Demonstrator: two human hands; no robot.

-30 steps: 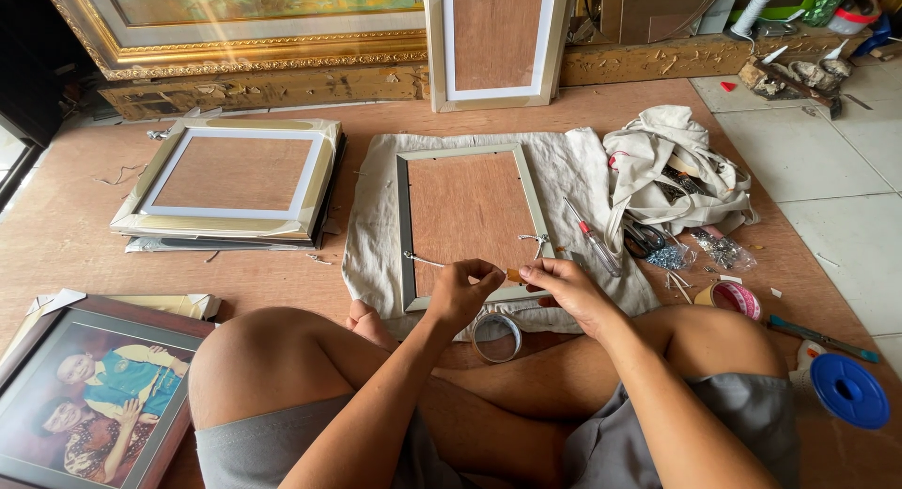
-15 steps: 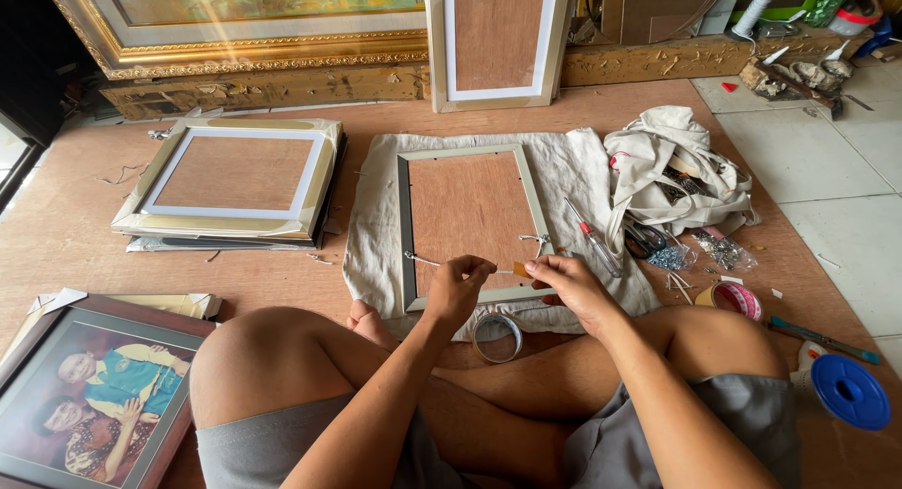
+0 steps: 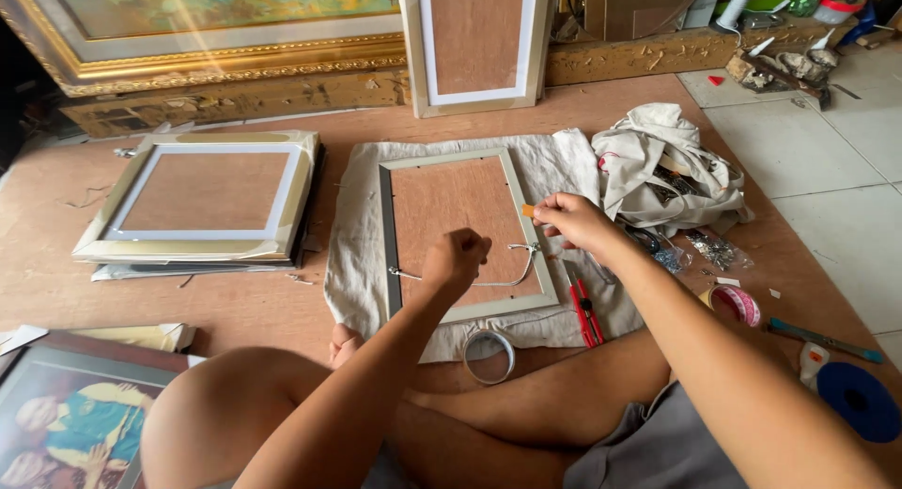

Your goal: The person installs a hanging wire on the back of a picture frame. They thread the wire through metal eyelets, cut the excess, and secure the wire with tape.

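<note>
A picture frame [image 3: 456, 165] lies face down on a pale cloth [image 3: 362, 235], its brown backing board up. A thin hanging wire [image 3: 498, 280] runs across the back between two small fittings. My left hand [image 3: 456, 259] hovers over the lower middle of the backing, fingers curled closed by the wire. My right hand [image 3: 573, 218] is at the frame's right rail, pinching a small orange-handled tool [image 3: 529, 210] near the right fitting.
A stack of frames [image 3: 202, 198] lies to the left, a framed picture [image 3: 66, 414] at lower left. A tape roll [image 3: 489, 353] and red cutter [image 3: 584, 310] lie near my legs. A crumpled cloth [image 3: 662, 165], pink tape roll [image 3: 735, 304] and blue disc [image 3: 860, 400] lie right.
My right hand has moved up along the frame's right rail with the small tool. My left hand has shifted slightly up over the backing.
</note>
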